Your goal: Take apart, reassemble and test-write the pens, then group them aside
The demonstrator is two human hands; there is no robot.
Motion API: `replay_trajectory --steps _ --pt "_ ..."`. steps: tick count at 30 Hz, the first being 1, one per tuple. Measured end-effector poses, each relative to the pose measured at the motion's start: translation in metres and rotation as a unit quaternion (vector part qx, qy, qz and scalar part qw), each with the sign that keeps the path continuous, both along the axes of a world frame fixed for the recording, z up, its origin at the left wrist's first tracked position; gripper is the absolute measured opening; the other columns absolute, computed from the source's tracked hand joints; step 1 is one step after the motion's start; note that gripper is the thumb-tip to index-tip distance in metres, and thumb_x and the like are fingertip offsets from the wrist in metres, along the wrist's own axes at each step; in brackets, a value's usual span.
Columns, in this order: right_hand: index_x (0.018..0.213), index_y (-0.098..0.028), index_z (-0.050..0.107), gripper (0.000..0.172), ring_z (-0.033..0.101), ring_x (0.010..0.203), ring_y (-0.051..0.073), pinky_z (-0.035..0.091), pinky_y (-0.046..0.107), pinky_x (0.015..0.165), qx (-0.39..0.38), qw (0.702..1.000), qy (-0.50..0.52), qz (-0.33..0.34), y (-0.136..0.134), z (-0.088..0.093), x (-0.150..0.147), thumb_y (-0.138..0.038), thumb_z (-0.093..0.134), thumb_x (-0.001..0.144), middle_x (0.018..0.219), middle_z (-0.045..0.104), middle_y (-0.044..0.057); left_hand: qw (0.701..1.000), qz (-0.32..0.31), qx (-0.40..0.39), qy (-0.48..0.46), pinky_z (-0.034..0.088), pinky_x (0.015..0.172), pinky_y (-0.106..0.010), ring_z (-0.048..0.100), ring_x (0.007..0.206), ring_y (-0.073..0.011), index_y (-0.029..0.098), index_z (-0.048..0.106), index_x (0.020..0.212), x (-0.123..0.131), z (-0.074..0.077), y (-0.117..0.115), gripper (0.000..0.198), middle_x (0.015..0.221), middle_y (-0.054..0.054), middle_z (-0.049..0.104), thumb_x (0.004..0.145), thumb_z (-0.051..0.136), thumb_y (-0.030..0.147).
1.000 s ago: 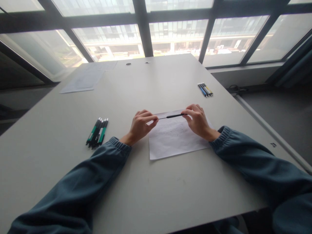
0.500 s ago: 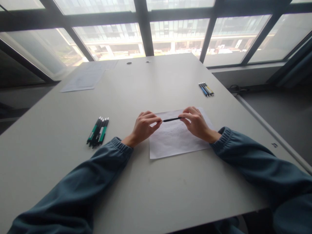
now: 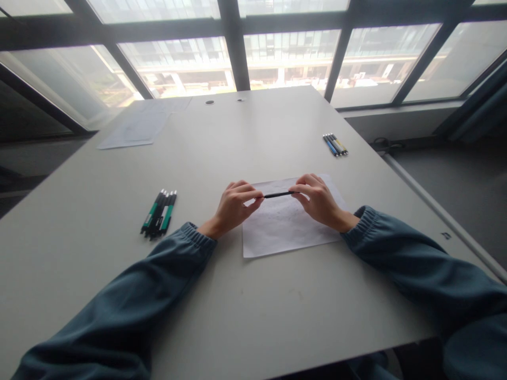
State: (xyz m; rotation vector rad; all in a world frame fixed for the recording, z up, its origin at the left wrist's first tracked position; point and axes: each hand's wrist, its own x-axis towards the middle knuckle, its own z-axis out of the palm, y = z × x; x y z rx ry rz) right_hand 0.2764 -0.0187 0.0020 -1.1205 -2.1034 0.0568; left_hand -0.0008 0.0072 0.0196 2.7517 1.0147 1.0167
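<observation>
Between my two hands a thin black pen (image 3: 278,195) is held lengthwise, almost level. My left hand (image 3: 234,205) pinches its left end between thumb and fingers, and my right hand (image 3: 317,200) pinches the right end. Both tips of the pen are hidden by my fingers. Below it lies a white sheet of paper (image 3: 285,237) with faint marks, partly covered by my right hand and wrist. To the left of my left hand, several green-and-black pens (image 3: 158,215) lie side by side on the table.
On the white table (image 3: 237,316), several blue, black and yellow pens (image 3: 335,144) lie at the far right. More paper sheets (image 3: 134,126) lie at the far left. A round hole (image 3: 209,103) is near the back edge, before the windows. A small dark mark (image 3: 446,236) is near the right edge.
The pen and my right fingertips have shifted very slightly to the left. Otherwise both hands keep the same hold.
</observation>
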Motion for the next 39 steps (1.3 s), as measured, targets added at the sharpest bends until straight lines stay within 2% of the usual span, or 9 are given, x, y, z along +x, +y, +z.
replay_trajectory --steps 9,19,25,39 --pt "0.099 -0.025 0.074 0.016 0.056 0.092 0.023 0.047 0.04 0.085 0.006 1.0 0.005 0.009 0.0002 -0.0006 0.0004 -0.021 0.059 0.096 0.097 0.064 0.007 0.999 -0.003 -0.016 -0.046 0.049 0.084 -0.035 0.066 0.084 -0.0177 0.023 0.075 0.089 0.0002 -0.0075 0.003 0.016 0.084 -0.002 0.076 0.094 0.065 0.033" --pt "0.099 -0.025 0.074 0.015 0.058 0.091 0.024 0.048 0.041 0.084 -0.001 1.0 0.017 -0.002 -0.0002 0.0002 -0.0003 -0.02 0.061 0.095 0.097 0.064 0.008 0.995 -0.012 -0.042 -0.09 0.054 0.084 -0.037 0.067 0.085 -0.0194 0.022 0.074 0.102 0.0006 -0.0051 0.0035 0.019 0.09 -0.005 0.077 0.089 0.074 0.036" --pt "0.099 -0.025 0.074 0.014 0.058 0.092 0.024 0.049 0.042 0.085 0.006 1.0 0.019 -0.001 -0.0002 0.0001 -0.0001 -0.02 0.061 0.094 0.096 0.064 0.007 0.994 0.006 -0.05 -0.098 0.055 0.082 -0.036 0.067 0.084 -0.0193 0.02 0.072 0.089 0.001 -0.0037 0.0015 0.015 0.088 -0.005 0.076 0.088 0.074 0.035" --pt "0.1 -0.026 0.074 0.014 0.057 0.092 0.024 0.049 0.042 0.084 0.019 1.0 0.018 0.01 -0.0023 0.0022 -0.0007 -0.022 0.061 0.095 0.097 0.064 0.008 0.992 0.006 -0.052 -0.111 0.055 0.079 -0.036 0.067 0.08 -0.019 0.02 0.074 0.087 0.0017 -0.0022 0.0003 0.022 0.085 -0.005 0.077 0.091 0.071 0.041"
